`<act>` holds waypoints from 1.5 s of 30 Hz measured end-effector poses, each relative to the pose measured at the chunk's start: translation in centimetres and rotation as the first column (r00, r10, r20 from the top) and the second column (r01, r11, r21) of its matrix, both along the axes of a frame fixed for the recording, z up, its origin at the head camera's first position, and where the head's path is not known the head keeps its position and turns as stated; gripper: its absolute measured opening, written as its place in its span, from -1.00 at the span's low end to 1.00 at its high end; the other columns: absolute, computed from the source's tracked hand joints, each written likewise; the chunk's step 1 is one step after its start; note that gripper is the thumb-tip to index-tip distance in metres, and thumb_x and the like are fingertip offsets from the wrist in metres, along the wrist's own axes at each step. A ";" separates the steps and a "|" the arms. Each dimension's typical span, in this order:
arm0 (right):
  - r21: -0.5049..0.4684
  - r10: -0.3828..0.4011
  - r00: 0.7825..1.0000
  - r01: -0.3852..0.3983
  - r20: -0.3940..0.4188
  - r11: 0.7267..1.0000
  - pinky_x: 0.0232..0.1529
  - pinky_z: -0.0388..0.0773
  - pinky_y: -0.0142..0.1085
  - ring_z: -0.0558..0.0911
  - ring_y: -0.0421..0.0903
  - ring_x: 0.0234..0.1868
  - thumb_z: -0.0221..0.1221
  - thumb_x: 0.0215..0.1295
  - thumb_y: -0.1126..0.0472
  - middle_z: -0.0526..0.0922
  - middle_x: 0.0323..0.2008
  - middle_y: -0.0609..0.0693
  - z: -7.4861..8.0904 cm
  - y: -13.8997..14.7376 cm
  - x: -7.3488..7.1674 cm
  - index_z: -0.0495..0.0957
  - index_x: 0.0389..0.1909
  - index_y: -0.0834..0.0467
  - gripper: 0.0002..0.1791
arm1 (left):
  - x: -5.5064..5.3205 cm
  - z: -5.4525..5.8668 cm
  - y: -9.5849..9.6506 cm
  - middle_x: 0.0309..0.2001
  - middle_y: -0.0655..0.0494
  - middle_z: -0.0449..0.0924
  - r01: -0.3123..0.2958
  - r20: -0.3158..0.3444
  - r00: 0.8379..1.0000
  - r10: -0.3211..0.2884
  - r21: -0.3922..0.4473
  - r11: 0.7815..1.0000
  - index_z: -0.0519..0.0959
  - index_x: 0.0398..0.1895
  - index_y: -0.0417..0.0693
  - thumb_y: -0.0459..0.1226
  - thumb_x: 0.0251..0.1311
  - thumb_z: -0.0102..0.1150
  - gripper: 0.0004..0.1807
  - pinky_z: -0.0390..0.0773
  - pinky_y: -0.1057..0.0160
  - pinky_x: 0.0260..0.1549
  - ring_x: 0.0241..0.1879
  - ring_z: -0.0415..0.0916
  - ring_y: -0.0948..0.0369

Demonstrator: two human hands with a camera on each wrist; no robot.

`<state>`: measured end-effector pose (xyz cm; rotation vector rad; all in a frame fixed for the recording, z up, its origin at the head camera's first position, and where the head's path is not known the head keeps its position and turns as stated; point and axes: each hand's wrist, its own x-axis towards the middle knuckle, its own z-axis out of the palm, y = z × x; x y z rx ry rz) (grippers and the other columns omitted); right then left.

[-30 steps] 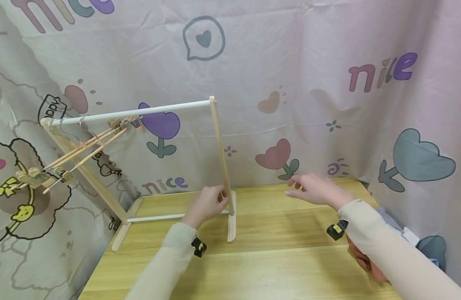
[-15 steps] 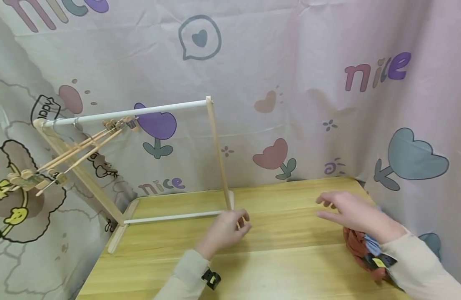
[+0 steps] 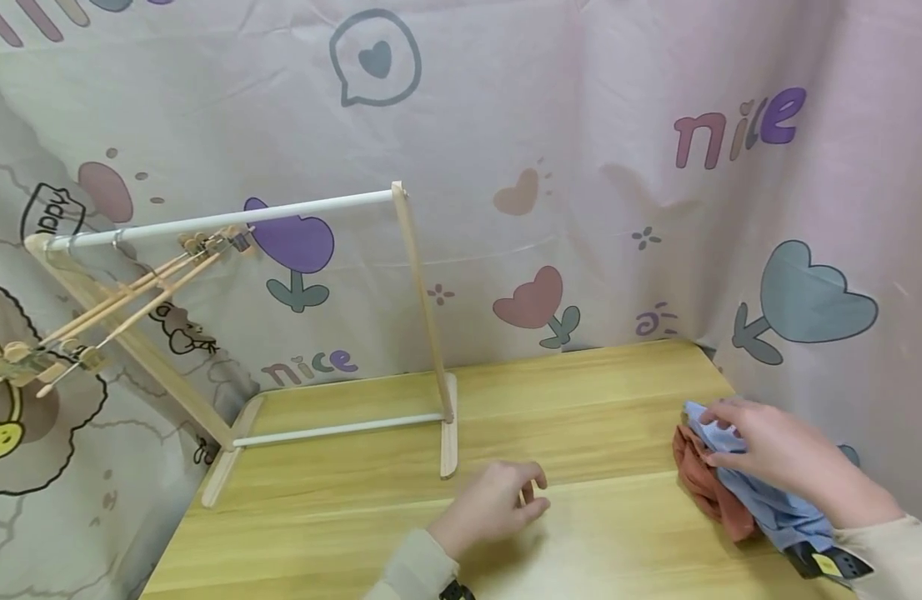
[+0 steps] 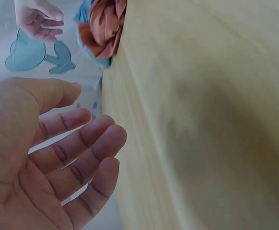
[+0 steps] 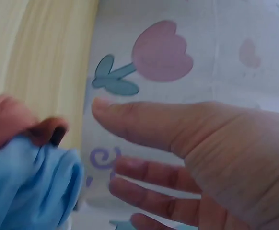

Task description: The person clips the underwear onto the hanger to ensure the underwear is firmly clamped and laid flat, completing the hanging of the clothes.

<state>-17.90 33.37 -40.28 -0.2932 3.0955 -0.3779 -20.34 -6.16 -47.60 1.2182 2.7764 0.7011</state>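
At the table's right side lies a crumpled pile of cloth: a rust-red piece point(image 3: 707, 483) beside a light blue piece point(image 3: 776, 505). My right hand point(image 3: 784, 454) hovers over the blue cloth, thumb and fingers spread apart and holding nothing. In the right wrist view the blue cloth point(image 5: 31, 184) sits just beyond the fingertips. My left hand point(image 3: 494, 502) is above the front middle of the table, its fingers loosely bent around nothing. The left wrist view shows that palm point(image 4: 39, 187) bare, with the rust-red cloth point(image 4: 103, 28) further off.
A wooden rack with a white top rail point(image 3: 228, 218) stands at the left of the table point(image 3: 581, 433). Several hangers with wooden clips point(image 3: 123, 304) hang from its left end. A patterned curtain point(image 3: 476, 108) closes off the back and sides.
Both hands have come away from the rack area toward me and to the right. The right hand has reached the cloth pile; the left has left the rack's foot. The view has shifted slightly right.
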 end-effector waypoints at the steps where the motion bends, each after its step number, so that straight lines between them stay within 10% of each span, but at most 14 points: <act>1: 0.014 -0.012 1.000 0.011 0.008 1.000 -0.31 0.67 0.08 0.74 0.10 -0.12 0.61 0.10 -0.02 0.72 -0.01 0.17 -0.2 0.4 0.1 0.68 0.12 0.12 -0.40 | 0.2 -0.2 0.3 -0.37 0.34 0.72 0.013 0.003 1.000 -0.013 0.008 1.000 0.70 -0.08 -0.01 -0.15 0.45 0.35 -0.85 0.38 0.64 -0.47 -0.55 0.34 0.62; 7: 0.082 -0.061 0.997 0.057 0.040 0.995 -0.33 0.63 0.27 0.70 0.39 -0.01 0.63 0.00 -0.15 0.55 0.23 0.53 -1.7 2.1 0.4 0.67 0.16 0.15 -0.26 | 1.4 -1.2 1.7 -0.40 0.36 0.70 0.078 -0.050 0.996 -0.077 0.007 0.997 0.70 -0.09 0.00 -0.15 0.44 0.35 -0.86 0.35 0.67 -0.45 -0.54 0.31 0.65; 21: 0.032 -0.052 0.996 0.050 0.067 0.998 -0.22 0.66 0.16 0.74 0.17 -0.13 0.62 0.06 -0.03 0.76 -0.09 0.18 -5.1 3.3 -0.4 0.67 0.03 0.28 -0.37 | 2.9 -1.6 4.1 -0.40 0.40 0.71 0.106 0.006 0.994 -0.106 -0.018 0.994 0.71 -0.04 0.03 -0.13 0.47 0.32 -0.84 0.36 0.69 -0.42 -0.52 0.33 0.68; 45: -0.055 -0.011 0.993 0.005 -0.116 0.998 -0.46 0.47 -0.32 0.54 -0.24 -0.44 0.50 0.22 0.26 0.66 -0.45 -0.13 -3.7 3.4 -0.8 0.62 -0.38 0.10 -0.80 | 1.6 -2.5 3.3 -0.46 0.41 0.59 0.084 0.074 0.994 -0.080 -0.062 0.994 0.70 -0.02 -0.03 -0.13 0.45 0.34 -0.80 0.42 0.63 -0.37 -0.48 0.35 0.61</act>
